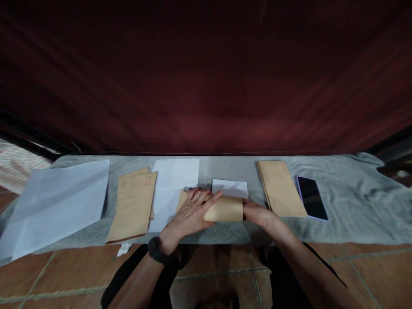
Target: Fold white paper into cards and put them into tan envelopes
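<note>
A brown paper envelope (227, 209) lies crosswise in front of me, its right part bulging upward. My left hand (194, 210), with a dark band on its wrist, spans the envelope's left part and grips it; one finger lies along the top and the thumb is at the near edge. At the right end, my right hand (252, 210) reaches into the envelope's mouth, so its fingers are hidden. Just behind the envelope is a small white folded paper (230, 185), partly covered by it.
Left of my hands lie white sheets (175, 171), brown envelopes (133, 201) and a large white sheet (64, 197). On the right are stacked brown envelopes (281, 189) and a phone (311, 197). A grey cloth (354, 197) covers the surface, with a dark red curtain-like backdrop (206, 86) behind.
</note>
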A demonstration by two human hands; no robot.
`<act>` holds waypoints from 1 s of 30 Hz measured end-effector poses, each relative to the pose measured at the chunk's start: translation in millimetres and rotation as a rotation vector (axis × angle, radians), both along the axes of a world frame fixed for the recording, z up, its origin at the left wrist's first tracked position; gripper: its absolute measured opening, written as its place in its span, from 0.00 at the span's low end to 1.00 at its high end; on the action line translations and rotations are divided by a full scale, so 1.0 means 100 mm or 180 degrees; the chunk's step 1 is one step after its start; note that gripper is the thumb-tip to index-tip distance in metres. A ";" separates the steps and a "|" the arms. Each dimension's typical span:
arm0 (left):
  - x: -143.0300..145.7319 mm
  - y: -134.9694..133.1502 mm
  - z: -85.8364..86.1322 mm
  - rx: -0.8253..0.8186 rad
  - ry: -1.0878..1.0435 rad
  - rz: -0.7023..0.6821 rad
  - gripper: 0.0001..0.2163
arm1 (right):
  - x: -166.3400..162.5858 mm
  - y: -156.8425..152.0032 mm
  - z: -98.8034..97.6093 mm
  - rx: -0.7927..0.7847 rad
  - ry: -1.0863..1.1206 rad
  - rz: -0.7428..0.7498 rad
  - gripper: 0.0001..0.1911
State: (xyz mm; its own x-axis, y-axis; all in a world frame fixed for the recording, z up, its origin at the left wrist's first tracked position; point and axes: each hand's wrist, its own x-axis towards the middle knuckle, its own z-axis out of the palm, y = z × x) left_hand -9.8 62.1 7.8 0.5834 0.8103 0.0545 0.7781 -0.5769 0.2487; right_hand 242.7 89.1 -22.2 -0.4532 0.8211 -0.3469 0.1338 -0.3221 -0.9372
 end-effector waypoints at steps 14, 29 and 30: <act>-0.63 0.14 -0.09 0.0290 0.0053 0.0601 0.50 | 0.32 0.19 -0.09 0.1456 -0.3124 -0.0813 0.15; -0.72 0.19 -0.20 0.0252 0.0142 0.0812 0.52 | 0.13 0.11 -0.07 0.1351 -0.4121 -0.0204 0.27; -0.73 0.19 -0.20 0.0238 0.0141 0.0824 0.52 | 0.13 0.12 -0.08 0.1338 -0.4140 -0.0219 0.27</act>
